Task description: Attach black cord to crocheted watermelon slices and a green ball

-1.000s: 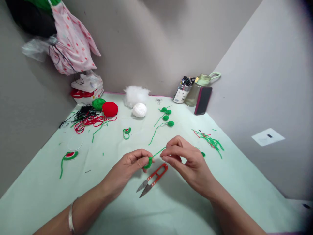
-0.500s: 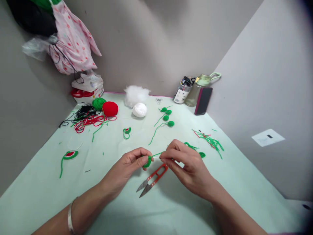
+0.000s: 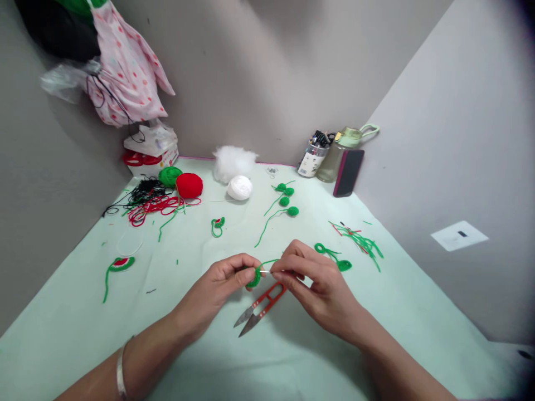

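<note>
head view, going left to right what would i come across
Larger red-and-green crochet piece, red yarn ball, left hand, green crochet piece, thin metal tool, right hand, white wall plate.

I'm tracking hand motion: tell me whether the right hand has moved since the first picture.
Yes, slightly: the right hand has shifted left and nearer the person, judged against the scissors; its fingers now cover part of them.

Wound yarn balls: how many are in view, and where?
3: the red ball at back left, the green ball partly behind it, the white ball in front of the white fluff. Others may be hidden.
</note>
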{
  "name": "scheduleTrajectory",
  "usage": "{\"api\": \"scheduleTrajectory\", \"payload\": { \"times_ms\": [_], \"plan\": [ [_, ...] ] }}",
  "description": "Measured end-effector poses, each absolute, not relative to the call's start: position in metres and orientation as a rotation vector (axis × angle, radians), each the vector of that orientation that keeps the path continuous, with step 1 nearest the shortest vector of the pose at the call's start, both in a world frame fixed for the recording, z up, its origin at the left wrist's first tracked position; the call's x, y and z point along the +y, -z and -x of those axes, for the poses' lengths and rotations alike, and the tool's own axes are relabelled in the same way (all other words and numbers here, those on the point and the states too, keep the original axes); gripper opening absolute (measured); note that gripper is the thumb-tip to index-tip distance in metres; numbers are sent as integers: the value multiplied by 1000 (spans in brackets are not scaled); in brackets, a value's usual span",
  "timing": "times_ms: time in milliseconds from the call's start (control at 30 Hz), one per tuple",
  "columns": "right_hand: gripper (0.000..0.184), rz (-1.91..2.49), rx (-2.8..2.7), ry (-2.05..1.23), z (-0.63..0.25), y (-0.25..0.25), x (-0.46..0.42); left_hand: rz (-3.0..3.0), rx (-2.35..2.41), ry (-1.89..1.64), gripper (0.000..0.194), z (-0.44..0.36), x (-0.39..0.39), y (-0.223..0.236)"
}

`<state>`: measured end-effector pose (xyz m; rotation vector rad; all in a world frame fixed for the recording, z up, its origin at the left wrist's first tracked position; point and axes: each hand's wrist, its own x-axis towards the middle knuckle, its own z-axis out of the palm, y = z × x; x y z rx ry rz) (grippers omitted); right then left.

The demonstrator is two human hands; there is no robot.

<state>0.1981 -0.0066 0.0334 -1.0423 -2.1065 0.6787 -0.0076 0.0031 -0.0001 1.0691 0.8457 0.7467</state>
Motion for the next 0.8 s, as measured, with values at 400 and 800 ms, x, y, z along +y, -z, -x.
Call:
{"api": "scheduleTrajectory", "payload": {
  "times_ms": [400,800],
  "plan": [
    [3,1257,-1912,-771,-187,-12,-3,-1054,897,-776,16,4,1,0],
    [24,1024,-2310,-116,-183,-14,-10,-1138,940,-746,16,3,1,7]
  ]
}}
